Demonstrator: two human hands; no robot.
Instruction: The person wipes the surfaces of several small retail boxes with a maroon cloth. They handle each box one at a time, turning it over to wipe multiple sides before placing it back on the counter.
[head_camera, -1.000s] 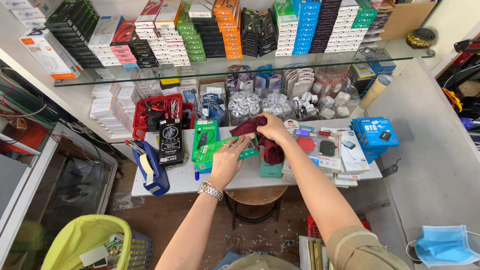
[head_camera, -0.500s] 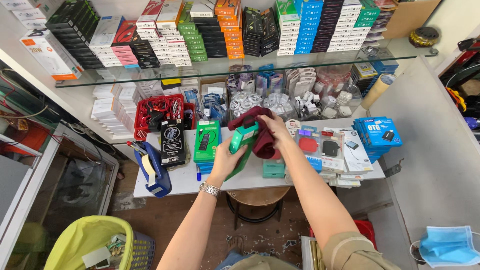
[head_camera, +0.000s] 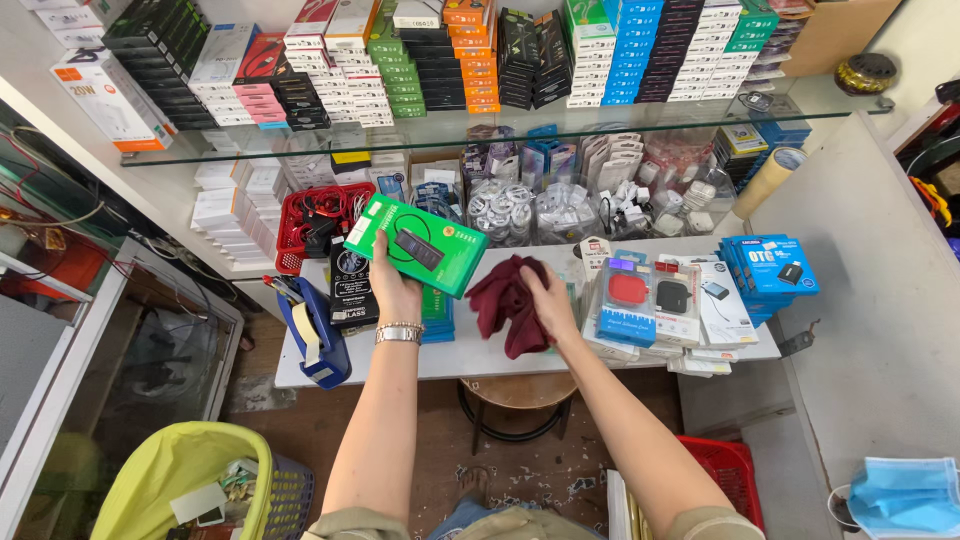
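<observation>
Above, the left hand (head_camera: 392, 288) grips a green box (head_camera: 418, 244) raised off the counter (head_camera: 380, 360); at its three o'clock, the right hand (head_camera: 548, 300) clutches a maroon cloth (head_camera: 505, 300), freeing the box's face for wiping.

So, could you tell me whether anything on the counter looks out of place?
Mildly: the tape dispenser hangs over the counter's front edge, and the packets at the right jut past it. The left hand holds a green box tilted.

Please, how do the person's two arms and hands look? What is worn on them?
Both forearms are bare. The left hand has a metal bracelet or watch band at the wrist. The right hand wears nothing visible. Short khaki-olive sleeves show near the frame's lower edge.
</observation>
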